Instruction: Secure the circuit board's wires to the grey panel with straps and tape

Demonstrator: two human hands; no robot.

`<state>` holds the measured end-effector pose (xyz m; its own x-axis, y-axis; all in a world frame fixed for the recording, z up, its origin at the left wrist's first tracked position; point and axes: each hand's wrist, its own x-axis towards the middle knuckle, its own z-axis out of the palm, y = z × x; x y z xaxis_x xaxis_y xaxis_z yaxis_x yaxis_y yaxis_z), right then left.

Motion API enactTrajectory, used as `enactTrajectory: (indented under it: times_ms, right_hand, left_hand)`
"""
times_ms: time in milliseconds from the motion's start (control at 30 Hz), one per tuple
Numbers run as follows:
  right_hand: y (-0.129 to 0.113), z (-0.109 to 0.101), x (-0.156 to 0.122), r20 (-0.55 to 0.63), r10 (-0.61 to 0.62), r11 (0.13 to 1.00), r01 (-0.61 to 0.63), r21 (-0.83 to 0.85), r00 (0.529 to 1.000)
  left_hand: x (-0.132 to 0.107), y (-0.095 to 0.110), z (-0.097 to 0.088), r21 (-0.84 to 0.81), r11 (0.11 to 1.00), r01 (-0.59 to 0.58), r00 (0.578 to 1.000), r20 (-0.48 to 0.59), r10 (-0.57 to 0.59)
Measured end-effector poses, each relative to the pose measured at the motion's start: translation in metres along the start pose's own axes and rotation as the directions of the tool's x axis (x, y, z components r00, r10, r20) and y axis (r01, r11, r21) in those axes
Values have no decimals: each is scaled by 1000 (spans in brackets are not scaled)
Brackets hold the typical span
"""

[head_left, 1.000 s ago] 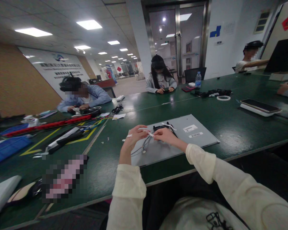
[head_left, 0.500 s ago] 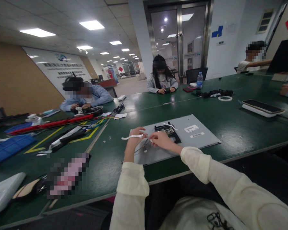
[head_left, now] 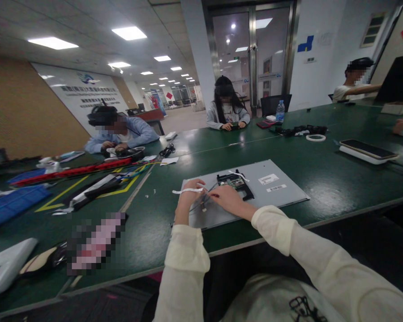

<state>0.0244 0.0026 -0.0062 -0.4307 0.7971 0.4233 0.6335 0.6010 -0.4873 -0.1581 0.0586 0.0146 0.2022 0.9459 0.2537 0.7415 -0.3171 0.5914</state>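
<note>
A flat grey metal panel point(head_left: 282, 185) with printed labels lies on the table in front of me. On it sits a black bracket point(head_left: 249, 195) with a green circuit board point(head_left: 234, 182); a white strip crosses its top. Over the panel's left part, my left hand point(head_left: 190, 192) is closed on a thin grey cable point(head_left: 196, 207), and a strip of white tape point(head_left: 184, 191) runs across that hand. My right hand point(head_left: 229, 198) meets it, fingertips pinched on the same cable. A small pale connector point(head_left: 204, 209) dangles below. The fingertips partly hide the cable.
Left of me are a blue tray point(head_left: 16, 203), a red strip point(head_left: 77, 172), a black-and-white bundle point(head_left: 90, 192) and a white case point(head_left: 10, 264). Rightward lie a tape roll point(head_left: 315, 138) and a phone on a white box point(head_left: 367, 150). Several people sit around the table.
My right hand has shifted slightly left and turned, its fingertips closer to the left hand. The white tape and the dangling connector have moved a little.
</note>
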Motion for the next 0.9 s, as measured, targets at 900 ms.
enactTrajectory:
  times_ms: [900]
  right_hand:
    - [-6, 3, -1, 156, -122, 977, 146, -154, 980]
  left_hand:
    - [6, -5, 0, 143, 990, 6, 997, 81, -18]
